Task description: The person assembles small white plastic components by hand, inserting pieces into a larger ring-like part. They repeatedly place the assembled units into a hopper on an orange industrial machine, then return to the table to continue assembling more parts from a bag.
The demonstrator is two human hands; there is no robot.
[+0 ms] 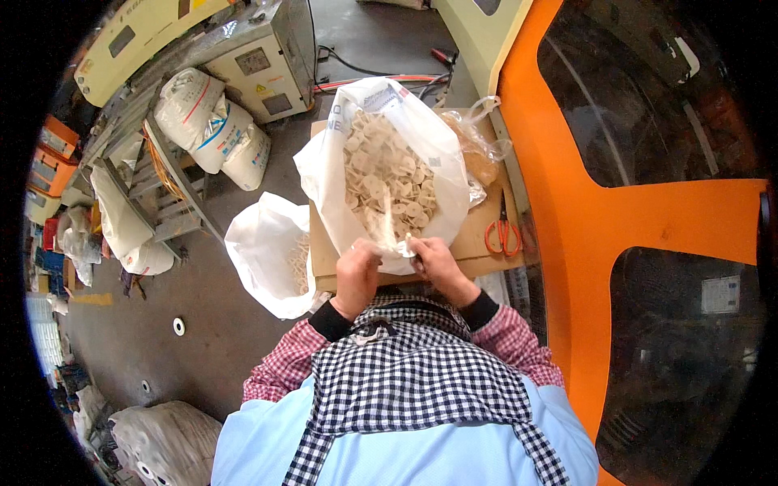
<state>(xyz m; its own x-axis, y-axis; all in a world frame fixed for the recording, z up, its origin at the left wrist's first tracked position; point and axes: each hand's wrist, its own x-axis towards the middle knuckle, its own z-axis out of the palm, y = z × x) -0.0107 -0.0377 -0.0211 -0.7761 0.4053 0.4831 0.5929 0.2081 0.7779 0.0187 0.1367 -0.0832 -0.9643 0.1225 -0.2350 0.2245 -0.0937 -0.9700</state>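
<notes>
The right hand [436,266] has its grip pinched, thumb against fingers, on a small pale piece [403,249] at the near rim of a big white bag [318,166], in the middle of the frame. The left hand [356,271] sits just beside it with fingers curled in; whether that grip pinches anything cannot be told, as the fingertips are too small and blurred.

The piece looks light and fairly stiff, like moulded plastic, perhaps a little slick; any thin section could snap if bent, so a fingertip hold on its thicker part seems best. The bag looks soft and floppy, and its heap of cream-coloured parts [381,162] probably makes it heavy; gathered folds of the rim would give the surest hold.

Beneath is a brown table [326,271]. Orange-handled scissors [503,237] lie at its right, and a clear plastic bag [485,144] stands farther up. A second white bag [258,243] is left of centre, on the grey floor [219,348]. Stacked sacks [212,130] and a metal cabinet [255,69] fill the upper left; an orange machine frame [583,243] fills the right.
</notes>
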